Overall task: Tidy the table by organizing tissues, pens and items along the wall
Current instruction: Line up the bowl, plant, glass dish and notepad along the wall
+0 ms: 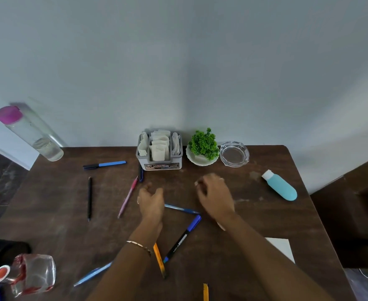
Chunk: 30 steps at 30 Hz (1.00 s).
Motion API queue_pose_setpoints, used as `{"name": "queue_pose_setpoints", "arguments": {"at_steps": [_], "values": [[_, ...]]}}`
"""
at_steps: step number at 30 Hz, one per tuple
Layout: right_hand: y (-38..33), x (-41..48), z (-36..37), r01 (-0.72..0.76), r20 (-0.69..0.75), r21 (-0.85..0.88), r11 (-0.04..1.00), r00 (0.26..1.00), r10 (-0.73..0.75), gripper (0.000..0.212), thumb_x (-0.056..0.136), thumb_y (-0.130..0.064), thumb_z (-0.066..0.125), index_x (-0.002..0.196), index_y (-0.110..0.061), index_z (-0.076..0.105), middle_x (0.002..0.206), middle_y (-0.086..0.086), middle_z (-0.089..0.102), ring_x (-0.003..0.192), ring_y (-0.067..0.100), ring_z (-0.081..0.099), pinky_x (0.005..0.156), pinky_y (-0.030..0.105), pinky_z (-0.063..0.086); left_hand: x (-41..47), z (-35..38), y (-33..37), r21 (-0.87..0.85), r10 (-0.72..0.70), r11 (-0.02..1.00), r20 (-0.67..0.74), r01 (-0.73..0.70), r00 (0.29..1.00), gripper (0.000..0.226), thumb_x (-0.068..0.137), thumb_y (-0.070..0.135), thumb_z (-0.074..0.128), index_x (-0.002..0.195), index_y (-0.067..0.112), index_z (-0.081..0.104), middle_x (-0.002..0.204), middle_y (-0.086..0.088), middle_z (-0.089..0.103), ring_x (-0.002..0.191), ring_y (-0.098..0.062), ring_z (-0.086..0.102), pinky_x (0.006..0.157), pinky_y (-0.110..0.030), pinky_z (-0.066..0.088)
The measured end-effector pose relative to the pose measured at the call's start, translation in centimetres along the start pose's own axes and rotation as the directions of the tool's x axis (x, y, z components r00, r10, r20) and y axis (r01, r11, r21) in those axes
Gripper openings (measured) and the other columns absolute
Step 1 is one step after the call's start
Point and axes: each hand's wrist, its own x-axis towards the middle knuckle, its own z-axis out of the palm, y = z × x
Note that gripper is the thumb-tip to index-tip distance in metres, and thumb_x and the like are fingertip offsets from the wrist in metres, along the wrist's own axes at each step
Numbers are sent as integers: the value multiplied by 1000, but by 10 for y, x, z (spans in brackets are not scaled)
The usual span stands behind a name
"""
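Observation:
A grey tissue holder (160, 165) filled with folded white tissues stands against the wall at the table's back. Pens lie scattered: a blue-and-black marker (104, 164), a black pen (89, 198), a pink pen (128, 196), a light blue pen (182, 209), a dark blue marker (183, 238), an orange pen (159, 259) and another light blue pen (93, 273). My left hand (151, 202) hovers over the table just in front of the holder, fingers loosely apart, empty. My right hand (214, 195), blurred, is beside it with curled fingers and nothing visible in it.
Along the wall stand a small green plant in a white bowl (203, 148) and a glass ashtray (234, 153). A teal bottle (281, 188) lies right. A tall bottle with a pink cap (28, 132) stands back left. A clear bottle (30, 273) lies front left; white paper (283, 248) right.

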Motion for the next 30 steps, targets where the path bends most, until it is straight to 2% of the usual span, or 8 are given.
{"name": "queue_pose_setpoints", "arguments": {"at_steps": [3, 5, 8, 11, 16, 20, 25, 30], "values": [[33, 23, -26, -317, -209, 65, 946, 923, 324, 20, 89, -20, 58, 106, -9, 58, 110, 10, 58, 106, 28, 52, 85, 37, 43, 21, 10, 17, -119, 10, 993, -17, -12, 1000, 53, 85, 14, 64, 133, 11, 43, 126, -11, 56, 109, -27, 59, 97, -42, 49], [58, 39, -40, -478, -203, 92, 873, 850, 487, 37, 88, -18, 59, 124, -8, 52, 127, 13, 52, 120, 30, 47, 94, 39, 42, 38, 19, 27, -174, 1, 985, -14, -3, 1000, 56, 84, 14, 66, 133, 10, 39, 123, -9, 55, 95, -22, 61, 83, -37, 54], [89, 57, -46, -566, -137, 137, 813, 802, 581, 52, 89, -20, 60, 138, -12, 42, 139, 12, 46, 127, 30, 45, 100, 42, 41, 59, 31, 38, -152, 12, 988, -53, -20, 999, 66, 78, 24, 72, 131, 10, 35, 126, -17, 51, 88, -22, 64, 63, -29, 54], [104, 71, -41, -598, -57, 184, 780, 785, 616, 49, 88, -21, 59, 135, -11, 47, 133, 13, 52, 121, 31, 51, 101, 45, 44, 69, 41, 44, -173, -66, 984, -100, 48, 993, 72, 80, 22, 73, 136, 10, 30, 133, -18, 44, 103, -33, 62, 62, -31, 55], [106, 79, -33, -617, -71, 228, 753, 761, 645, 34, 78, -15, 56, 112, -11, 60, 109, 13, 64, 100, 31, 60, 89, 43, 51, 77, 51, 43, -286, -135, 953, -99, 102, 986, 73, 83, 7, 67, 140, 9, 22, 139, -20, 35, 107, -32, 58, 57, -30, 54], [106, 79, -29, -622, -72, 276, 733, 747, 661, 46, 74, -18, 57, 119, -10, 59, 111, 12, 65, 102, 30, 61, 92, 43, 51, 78, 56, 44, -328, -172, 937, -127, 122, 977, 79, 81, 4, 64, 144, 16, 17, 143, -19, 30, 110, -33, 56, 57, -28, 54], [89, 80, -35, -624, -67, 316, 715, 737, 673, 45, 76, -15, 62, 121, -12, 59, 114, 11, 64, 106, 28, 60, 92, 42, 51, 73, 62, 48, -372, -171, 923, -172, 97, 970, 85, 82, 0, 61, 148, 24, 12, 144, -20, 28, 105, -34, 57, 50, -27, 51], [83, 81, -34, -636, -46, 304, 709, 733, 678, 51, 78, -17, 61, 129, -12, 54, 124, 12, 59, 109, 29, 59, 93, 42, 51, 69, 64, 49, -450, -179, 889, -171, 85, 969, 76, 83, 1, 59, 144, 18, 17, 139, -18, 37, 91, -27, 59, 45, -25, 50]]}}
